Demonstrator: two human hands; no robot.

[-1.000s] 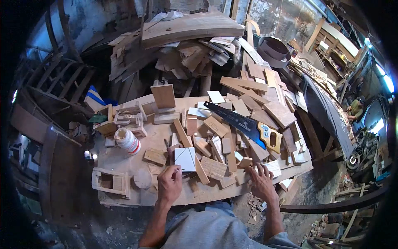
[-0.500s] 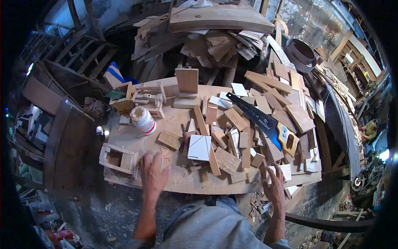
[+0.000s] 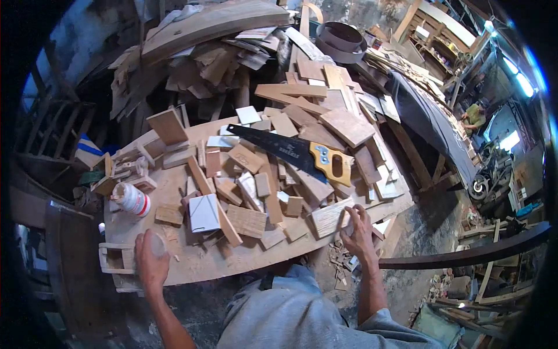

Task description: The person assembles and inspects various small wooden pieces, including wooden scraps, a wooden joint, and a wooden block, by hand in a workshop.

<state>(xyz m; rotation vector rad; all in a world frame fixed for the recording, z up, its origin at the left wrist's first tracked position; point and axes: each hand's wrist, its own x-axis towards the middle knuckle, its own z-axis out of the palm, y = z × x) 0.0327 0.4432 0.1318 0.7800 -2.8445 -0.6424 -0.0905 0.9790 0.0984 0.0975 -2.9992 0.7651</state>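
Note:
My left hand [image 3: 152,259] is at the table's front left, fingers loosely curved and apart, beside a small wooden frame [image 3: 118,259]. Nothing can be made out in its grip. With fingers bent round its right end, my right hand [image 3: 359,235] holds a pale wooden block [image 3: 328,218] at the front edge. Behind that block a handsaw [image 3: 285,146] lies across the wood pieces, its yellow handle to the right. A white tile [image 3: 204,213] rests on the offcuts between my hands. The open white jar [image 3: 132,199] stands behind my left hand.
Wood offcuts [image 3: 246,221] cover much of the table [image 3: 192,262]. A brown board [image 3: 167,127] leans upright at the back left. Thick planks [image 3: 215,26] are stacked beyond the table. A dark curved bar [image 3: 465,251] extends at the right. Another person [image 3: 474,117] is far right.
The view has turned right, shifting the table leftward in the picture. My right hand has moved from the pale block's left side to its right end. My left hand stays near the small frame.

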